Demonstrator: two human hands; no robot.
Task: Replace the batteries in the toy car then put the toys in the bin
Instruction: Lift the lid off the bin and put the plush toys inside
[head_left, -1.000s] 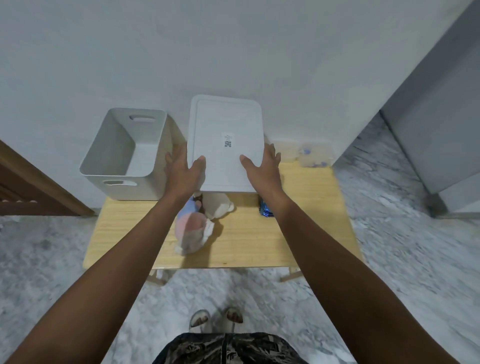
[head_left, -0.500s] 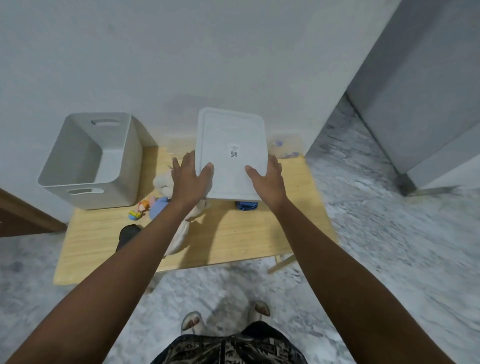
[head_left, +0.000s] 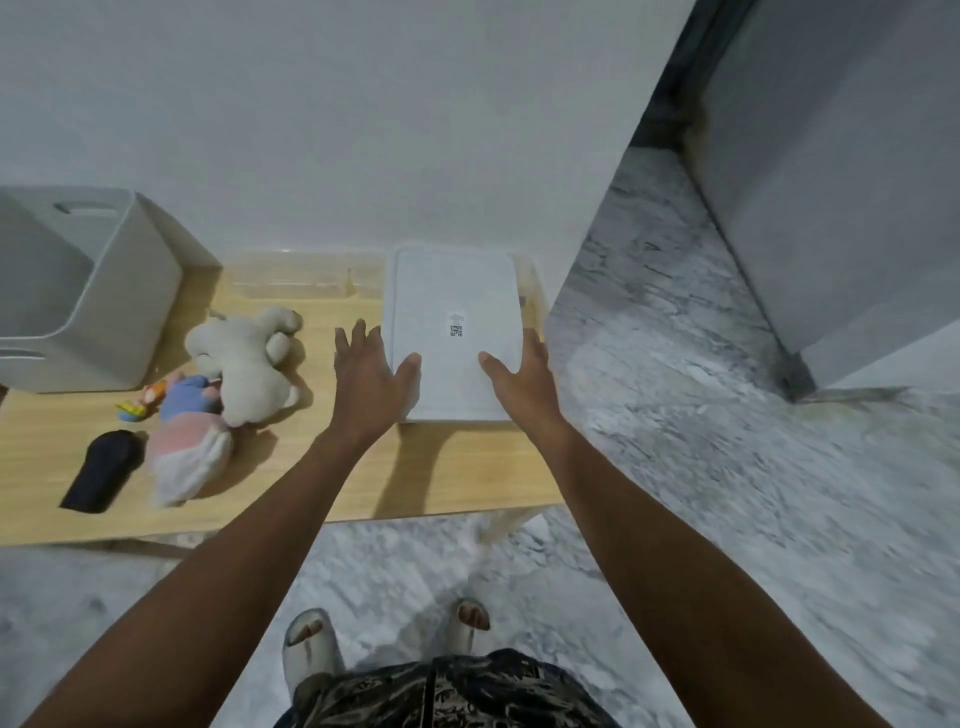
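I hold a flat white lid (head_left: 454, 332) with a small QR label low over the right end of the wooden table (head_left: 447, 467). My left hand (head_left: 366, 376) is at its left edge and my right hand (head_left: 522, 376) at its right edge, each with a thumb laid on top. An open grey bin (head_left: 104, 291) stands at the table's left end. Beside the bin lie a white plush (head_left: 244, 358), a pink and blue plush (head_left: 187, 441) and a small colourful toy (head_left: 137, 402). No toy car shows in this view.
A black oblong object (head_left: 101, 470) lies near the table's front left edge. A clear plastic box (head_left: 301, 280) runs along the wall behind the toys and the lid. Marble floor and a grey door are to the right. My feet stand just before the table.
Both hands have carried the lid to the right and lowered it over the table's right end. The view has swung right, so the bin and the toys now lie far left.
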